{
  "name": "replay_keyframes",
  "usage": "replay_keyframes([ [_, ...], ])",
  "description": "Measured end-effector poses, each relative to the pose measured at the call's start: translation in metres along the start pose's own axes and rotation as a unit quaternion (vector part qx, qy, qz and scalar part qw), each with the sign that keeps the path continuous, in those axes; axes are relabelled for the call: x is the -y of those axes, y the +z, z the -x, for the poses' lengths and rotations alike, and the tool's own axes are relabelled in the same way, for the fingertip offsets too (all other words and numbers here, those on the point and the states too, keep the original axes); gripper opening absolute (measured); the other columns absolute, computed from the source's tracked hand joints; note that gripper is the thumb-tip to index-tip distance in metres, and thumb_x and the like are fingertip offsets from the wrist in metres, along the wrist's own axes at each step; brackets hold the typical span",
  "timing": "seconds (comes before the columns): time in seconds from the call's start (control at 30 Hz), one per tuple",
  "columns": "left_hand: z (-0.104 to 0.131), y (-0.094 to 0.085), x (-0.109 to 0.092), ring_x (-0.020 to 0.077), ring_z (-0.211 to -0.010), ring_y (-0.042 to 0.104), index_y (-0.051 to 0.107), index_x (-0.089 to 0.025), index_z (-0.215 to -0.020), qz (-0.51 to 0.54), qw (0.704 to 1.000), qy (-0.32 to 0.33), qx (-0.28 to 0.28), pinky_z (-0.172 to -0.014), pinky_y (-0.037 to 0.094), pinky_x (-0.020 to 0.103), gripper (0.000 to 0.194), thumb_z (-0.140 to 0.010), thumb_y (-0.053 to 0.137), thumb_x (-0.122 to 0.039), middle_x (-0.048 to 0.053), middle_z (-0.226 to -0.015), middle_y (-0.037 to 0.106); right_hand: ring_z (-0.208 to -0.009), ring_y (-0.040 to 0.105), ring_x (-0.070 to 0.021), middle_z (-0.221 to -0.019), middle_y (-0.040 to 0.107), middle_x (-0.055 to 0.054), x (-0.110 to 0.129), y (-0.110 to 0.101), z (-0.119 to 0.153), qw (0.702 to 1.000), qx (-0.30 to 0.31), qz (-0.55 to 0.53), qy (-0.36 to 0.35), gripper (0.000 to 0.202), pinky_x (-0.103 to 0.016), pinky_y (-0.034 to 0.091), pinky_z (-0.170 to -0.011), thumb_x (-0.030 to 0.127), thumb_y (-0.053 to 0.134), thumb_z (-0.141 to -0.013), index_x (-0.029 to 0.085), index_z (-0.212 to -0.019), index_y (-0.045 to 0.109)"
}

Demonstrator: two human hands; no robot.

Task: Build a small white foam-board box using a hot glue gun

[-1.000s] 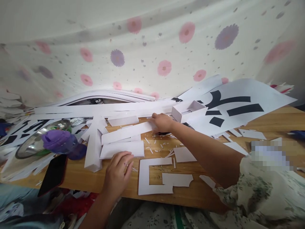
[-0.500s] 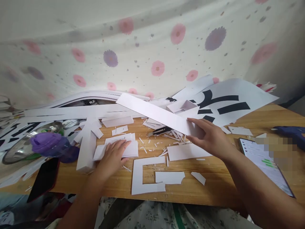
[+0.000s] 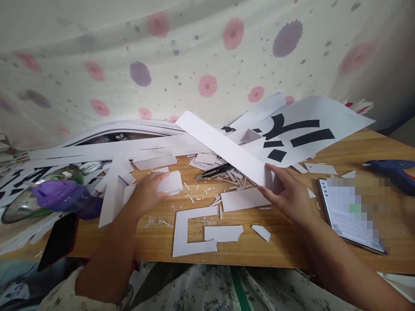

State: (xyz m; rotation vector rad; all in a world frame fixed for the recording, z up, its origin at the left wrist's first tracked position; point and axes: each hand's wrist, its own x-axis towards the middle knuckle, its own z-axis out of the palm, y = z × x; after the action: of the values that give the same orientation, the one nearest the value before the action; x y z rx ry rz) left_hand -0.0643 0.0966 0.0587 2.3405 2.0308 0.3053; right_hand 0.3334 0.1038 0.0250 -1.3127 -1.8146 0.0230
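Note:
My left hand (image 3: pixel 148 193) is closed around a small stack of white foam-board pieces (image 3: pixel 171 183), thumb on the near side and fingers behind. My right hand (image 3: pixel 285 192) grips the lower end of a long white foam-board strip (image 3: pixel 223 144) between thumb and fingers. The strip slants up to the left above the table. Beneath it lie a black cutter knife (image 3: pixel 216 170), thin white offcuts and another flat white strip (image 3: pixel 243 198). Nearer to me are a C-shaped white piece (image 3: pixel 181 235) and a notched rectangular piece (image 3: pixel 223 233).
To the left stand a white built-up shape (image 3: pixel 112 194), a purple cup (image 3: pixel 66 196) and a dark phone (image 3: pixel 58 239). On the right lie a lit phone (image 3: pixel 343 216) and a blue glue gun (image 3: pixel 389 168). Behind are a white sheet with black shapes (image 3: pixel 311 129) and a flowered curtain (image 3: pixel 181 56).
My left hand lay over the white pieces with fingers spread; now it has closed on the stack. In my right hand the long strip has swung to a steeper slant.

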Motion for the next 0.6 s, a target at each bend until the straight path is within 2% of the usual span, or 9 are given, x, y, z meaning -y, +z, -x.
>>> replay_keyframes([
  [0.2,-0.015,0.013,0.005,0.0327,-0.123,0.052,0.054,-0.020,-0.132,-0.012,0.999,0.002,0.035,-0.106,0.040,0.050,0.060,-0.073,0.063,-0.026,0.011,-0.132,0.059,-0.095,0.063,-0.0305,-0.106,0.066,-0.012,0.000,0.003,0.003,0.999,0.016,0.027,0.008,0.051,-0.042,0.053,-0.073,0.041,0.065,-0.078,0.020,-0.124,0.060],
  [0.3,-0.009,0.014,0.004,0.0357,-0.132,0.044,0.053,-0.017,-0.133,-0.017,0.999,-0.001,0.027,-0.110,0.033,0.055,0.060,-0.075,0.061,-0.027,0.015,-0.141,0.050,-0.092,0.063,-0.0303,-0.104,0.065,-0.012,0.002,0.005,0.003,0.999,0.022,0.035,0.008,0.052,-0.042,0.052,-0.072,0.040,0.066,-0.077,0.020,-0.124,0.059],
  [0.37,0.000,0.012,-0.002,0.0349,-0.137,0.037,0.050,-0.020,-0.135,-0.008,1.000,0.013,0.012,-0.114,0.029,0.054,0.060,-0.078,0.060,-0.034,0.013,-0.148,0.042,-0.091,0.062,-0.0299,-0.103,0.064,-0.012,0.003,0.006,0.004,0.999,0.026,0.038,0.008,0.053,-0.042,0.052,-0.073,0.038,0.067,-0.077,0.019,-0.125,0.058],
  [0.47,0.021,0.010,-0.021,0.0305,-0.137,0.038,0.047,-0.027,-0.137,0.041,0.996,0.077,-0.004,-0.113,0.033,0.049,0.059,-0.084,0.056,-0.050,0.007,-0.149,0.041,-0.090,0.061,-0.0284,-0.102,0.062,-0.011,0.008,0.005,0.004,0.998,0.043,0.041,0.010,0.055,-0.041,0.052,-0.074,0.036,0.068,-0.077,0.020,-0.128,0.056],
  [0.53,0.036,0.014,-0.036,0.0307,-0.135,0.041,0.046,-0.032,-0.137,0.055,0.988,0.143,0.031,-0.110,0.038,0.048,0.061,-0.084,0.055,-0.060,0.005,-0.148,0.042,-0.088,0.060,-0.0272,-0.101,0.061,-0.011,0.012,0.004,0.004,0.997,0.063,0.049,0.010,0.057,-0.040,0.051,-0.075,0.035,0.070,-0.076,0.019,-0.129,0.055],
  [0.6,0.050,0.024,-0.050,0.0314,-0.134,0.042,0.038,-0.036,-0.143,0.050,0.975,0.209,0.060,-0.105,0.043,0.046,0.069,-0.083,0.055,-0.065,0.005,-0.152,0.038,-0.087,0.058,-0.0266,-0.100,0.061,-0.011,0.016,0.003,0.004,0.994,0.083,0.066,0.010,0.059,-0.040,0.050,-0.075,0.034,0.073,-0.075,0.018,-0.129,0.056],
])
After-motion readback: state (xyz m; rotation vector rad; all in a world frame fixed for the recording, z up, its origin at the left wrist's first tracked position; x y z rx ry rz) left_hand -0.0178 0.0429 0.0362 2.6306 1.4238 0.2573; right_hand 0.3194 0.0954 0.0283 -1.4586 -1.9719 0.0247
